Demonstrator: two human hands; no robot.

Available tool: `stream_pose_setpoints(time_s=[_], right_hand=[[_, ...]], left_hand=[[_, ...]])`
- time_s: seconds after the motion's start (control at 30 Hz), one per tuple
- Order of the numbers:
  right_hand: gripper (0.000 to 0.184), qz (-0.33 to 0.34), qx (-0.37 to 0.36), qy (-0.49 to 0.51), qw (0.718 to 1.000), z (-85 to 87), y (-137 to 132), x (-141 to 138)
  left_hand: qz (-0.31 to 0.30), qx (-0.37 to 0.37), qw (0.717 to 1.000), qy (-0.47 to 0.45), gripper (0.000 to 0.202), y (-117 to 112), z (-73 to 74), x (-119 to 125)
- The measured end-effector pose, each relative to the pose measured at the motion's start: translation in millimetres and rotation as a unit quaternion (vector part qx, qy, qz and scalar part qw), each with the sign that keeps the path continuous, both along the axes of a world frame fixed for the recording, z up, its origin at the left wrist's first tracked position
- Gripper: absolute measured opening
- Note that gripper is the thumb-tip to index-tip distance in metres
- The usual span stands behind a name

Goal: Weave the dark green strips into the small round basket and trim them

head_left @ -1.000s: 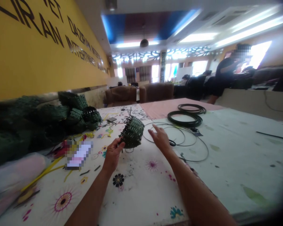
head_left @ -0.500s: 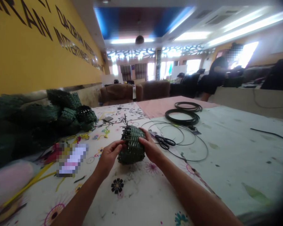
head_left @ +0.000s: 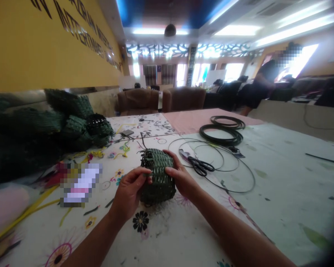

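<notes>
A small dark green woven basket with loose strip ends at its far rim is held just above the flowered tablecloth. My left hand grips its left side, thumb and fingers pinching the weave. My right hand cups its right side, fingers wrapped over the top. Black scissors lie just right of my right hand.
A heap of finished green woven baskets fills the left side of the table. Coils of black strip and thin loose loops lie to the right. A person stands in the background beyond brown armchairs.
My right hand came from open above the table onto the basket's right side. Both hands have drawn the basket nearer and lower and turned it.
</notes>
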State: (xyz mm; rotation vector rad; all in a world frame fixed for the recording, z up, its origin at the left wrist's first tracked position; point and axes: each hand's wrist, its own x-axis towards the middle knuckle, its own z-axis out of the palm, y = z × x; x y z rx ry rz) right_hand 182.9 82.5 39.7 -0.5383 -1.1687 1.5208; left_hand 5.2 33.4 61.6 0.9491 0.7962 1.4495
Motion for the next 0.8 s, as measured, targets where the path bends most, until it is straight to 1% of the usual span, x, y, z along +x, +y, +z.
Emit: stream_pose_setpoints(time_s=[0.1, 0.23, 0.4, 0.47, 0.57, 0.73, 0.8], right_hand=[[0.064, -0.002, 0.002, -0.003, 1.0, 0.3, -1.0, 0.0], [0.064, -0.007, 0.011, -0.014, 1.0, 0.7, -2.0, 0.0], [0.066, -0.014, 0.008, -0.029, 0.999, 1.2, -3.4, -0.2], [0.066, -0.016, 0.004, -0.033, 0.999, 1.4, -4.1, -0.2], [0.066, -0.021, 0.003, -0.037, 0.999, 1.9, -5.2, -0.4], [0.065, -0.025, 0.016, -0.036, 0.999, 2.7, -7.8, -1.8], [0.064, -0.026, 0.019, -0.037, 0.999, 3.2, -9.2, -2.2]], left_hand=[[-0.019, 0.027, 0.999, 0.019, 0.028, 0.4, -1.4, -1.8], [-0.033, 0.042, 0.998, 0.036, 0.029, 0.1, -1.7, -2.0], [-0.013, 0.079, 0.992, 0.094, 0.025, -2.2, 2.4, -4.9], [-0.016, 0.082, 0.989, 0.121, 0.022, -3.1, 5.8, -7.7], [-0.034, 0.057, 0.987, 0.146, 0.02, -4.4, 12.0, -12.1], [-0.037, -0.036, 0.987, 0.15, 0.03, -6.7, 21.8, -15.8], [-0.039, -0.062, 0.985, 0.157, 0.033, -8.2, 24.3, -16.1]])
